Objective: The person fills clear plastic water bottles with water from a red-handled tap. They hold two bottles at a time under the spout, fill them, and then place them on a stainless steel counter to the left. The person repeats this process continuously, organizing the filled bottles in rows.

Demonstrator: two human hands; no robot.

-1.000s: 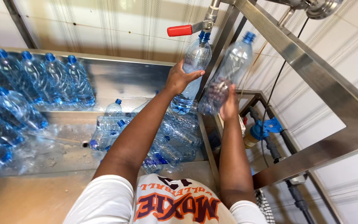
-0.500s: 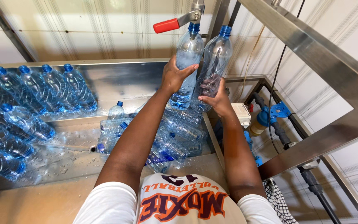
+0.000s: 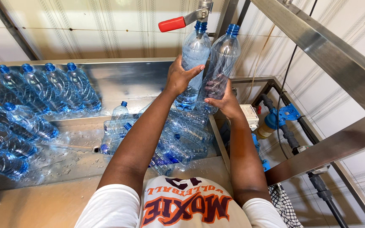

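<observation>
Left hand: the left hand (image 3: 181, 78) is wrapped around the lower body of the left bottle (image 3: 194, 63), fingers closed on the clear plastic, thumb across the front.
Left bottle: clear plastic with a blue cap, held upright, its neck directly under the tap (image 3: 202, 7) at 12 o'clock of the view; water shows in its lower part.
Right hand: the right hand (image 3: 224, 99) cups the base of the right bottle (image 3: 220, 63) from below, fingers curled around it in a closed hold.
Right bottle: clear, blue-capped, looks empty, tilted slightly with the cap leaning toward 1 o'clock; it sits just beside the left bottle, on its 3 o'clock side, bodies touching or nearly so, cannot tell which.
Tap: metal valve with a red lever (image 3: 172, 24) pointing toward 9 o'clock.
Trough: a stainless steel trough (image 3: 123, 80) lies under both hands, its floor wet.
Loose bottles: a heap of clear bottles (image 3: 182, 135) lies on its side at 6 o'clock of the hands.
Stacked bottles: rows of blue-capped bottles (image 3: 34, 90) lie at 9 o'clock, well apart from the hands.
Frame: a steel frame bar (image 3: 330, 63) runs across 3 o'clock.
Plumbing: a blue pipe fitting (image 3: 287, 114) sits below the bar, near the right forearm.
</observation>
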